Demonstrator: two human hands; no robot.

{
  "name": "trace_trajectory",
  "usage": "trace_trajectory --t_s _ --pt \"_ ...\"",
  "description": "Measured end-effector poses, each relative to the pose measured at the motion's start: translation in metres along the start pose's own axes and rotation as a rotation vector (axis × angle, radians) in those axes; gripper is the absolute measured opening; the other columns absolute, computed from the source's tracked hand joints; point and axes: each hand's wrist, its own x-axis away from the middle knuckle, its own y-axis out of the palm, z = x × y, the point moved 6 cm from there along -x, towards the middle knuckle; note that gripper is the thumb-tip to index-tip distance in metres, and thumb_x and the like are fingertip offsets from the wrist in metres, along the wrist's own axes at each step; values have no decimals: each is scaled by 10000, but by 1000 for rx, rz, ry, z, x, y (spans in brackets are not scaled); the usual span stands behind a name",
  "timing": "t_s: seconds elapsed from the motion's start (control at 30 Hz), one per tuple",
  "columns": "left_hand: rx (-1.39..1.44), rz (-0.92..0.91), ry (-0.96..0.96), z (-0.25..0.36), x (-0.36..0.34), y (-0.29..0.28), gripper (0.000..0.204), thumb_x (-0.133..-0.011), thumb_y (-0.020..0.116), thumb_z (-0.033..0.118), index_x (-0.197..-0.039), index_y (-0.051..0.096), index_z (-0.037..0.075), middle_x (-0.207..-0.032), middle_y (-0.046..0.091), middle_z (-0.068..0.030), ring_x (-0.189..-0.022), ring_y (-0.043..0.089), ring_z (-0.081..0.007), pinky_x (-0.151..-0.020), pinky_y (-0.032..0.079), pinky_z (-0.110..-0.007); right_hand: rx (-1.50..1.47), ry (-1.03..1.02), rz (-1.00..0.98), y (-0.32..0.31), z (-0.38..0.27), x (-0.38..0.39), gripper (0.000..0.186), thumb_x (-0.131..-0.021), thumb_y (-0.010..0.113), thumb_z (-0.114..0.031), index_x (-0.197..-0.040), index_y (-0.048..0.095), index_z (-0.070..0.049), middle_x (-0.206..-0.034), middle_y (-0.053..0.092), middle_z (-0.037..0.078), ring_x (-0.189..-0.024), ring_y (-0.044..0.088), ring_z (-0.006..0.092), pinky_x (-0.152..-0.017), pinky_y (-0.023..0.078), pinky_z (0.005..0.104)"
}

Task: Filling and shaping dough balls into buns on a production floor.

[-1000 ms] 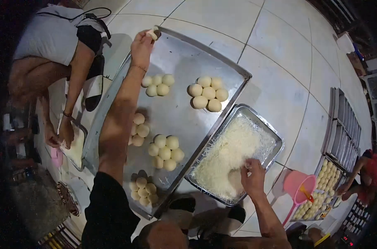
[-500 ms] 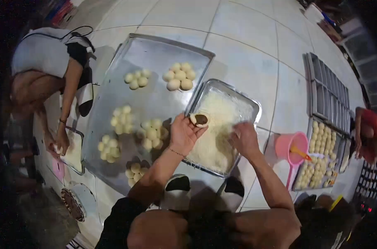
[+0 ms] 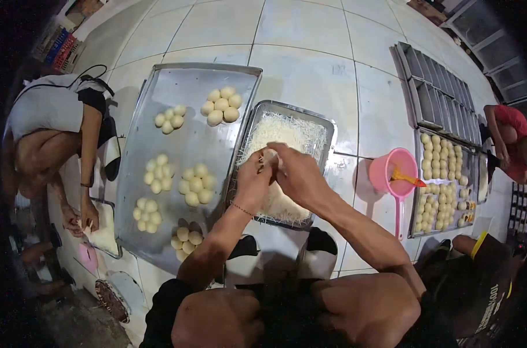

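Note:
My left hand (image 3: 253, 178) and my right hand (image 3: 296, 169) meet over a metal tray of white shredded stuff (image 3: 317, 124) on the tiled floor. Together they pinch a small pale dough piece (image 3: 269, 156) between the fingers. To the left lies a large flat metal sheet (image 3: 182, 84) with several clusters of pale dough balls (image 3: 221, 106), grouped in little heaps. My knees and sandalled feet show at the lower edge.
A pink scoop pot (image 3: 392, 171) with an orange tool stands right of the tray. Farther right lie a tray of many small dough balls (image 3: 443, 180) and empty ridged moulds (image 3: 440, 95). One person crouches at the left (image 3: 49, 116), another at the right (image 3: 510, 139).
My left hand came back from the far end of the big sheet to the shredded tray. Both hands now close together around the dough piece.

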Motion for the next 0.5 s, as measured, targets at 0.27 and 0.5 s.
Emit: trace_trajectory --t_s 0.27,0.5 --pt "151 36 63 35 6 -6 336 -941 496 -26 -1271 538 19 -1105 640 -125 -830 624 -154 -658 542 -237 -227 79 -109 -5 47 12 317 -814 665 -3 -1130 634 -6 -881 651 94 -718 585 190 -680 495 291" --pt "-437 -4 153 46 16 -5 417 -902 505 -58 -1314 497 9 -1135 633 -143 -833 623 -149 -689 543 -230 -498 106 -81 1 22 10 355 -815 678 25 -1162 647 -38 -960 639 95 -827 593 172 -726 495 280"
